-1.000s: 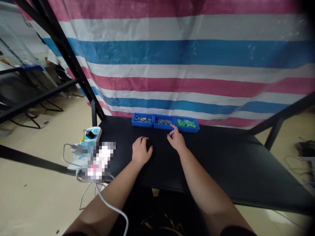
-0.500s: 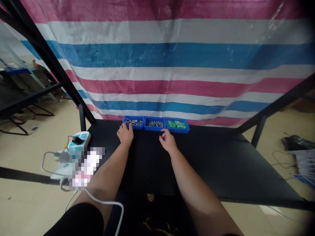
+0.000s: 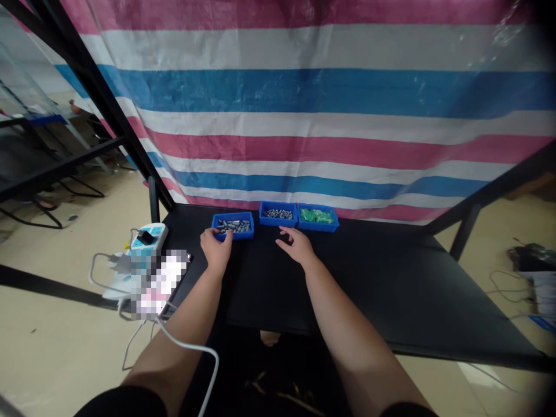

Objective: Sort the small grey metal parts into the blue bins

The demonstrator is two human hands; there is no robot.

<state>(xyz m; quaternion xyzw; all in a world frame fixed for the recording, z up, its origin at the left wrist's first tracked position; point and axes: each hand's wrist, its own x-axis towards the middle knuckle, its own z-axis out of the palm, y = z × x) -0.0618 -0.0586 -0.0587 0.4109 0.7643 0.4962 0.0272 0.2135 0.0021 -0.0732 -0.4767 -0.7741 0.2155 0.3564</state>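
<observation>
White cable (image 3: 197,348), crossing the left forearm (image 3: 182,321) — could snag if that arm pulls back. Left hand (image 3: 216,249), curled, thumb and fingers closed on near-left corner of left bin (image 3: 243,236), metal parts (image 3: 237,225) within; one-corner hold could tip and spill them. Middle bin (image 3: 278,222), just beyond right hand (image 3: 297,246) — half open, nothing visibly held; careless fingers could knock it. Right bin (image 3: 319,226), green contents (image 3: 316,215), beyond that hand; likewise exposed.

Place reads as a workshop: black workbench (image 3: 369,289) on a dark frame (image 3: 464,233), blue bins (image 3: 243,236) holding small metal pieces (image 3: 278,214) and green bits (image 3: 316,216), power strip (image 3: 160,233) with plugs at one end. Striped plastic sheeting (image 3: 304,92) hangs behind; to the left, blurred, what seems another table (image 3: 46,120) on pale floor (image 3: 52,313).
</observation>
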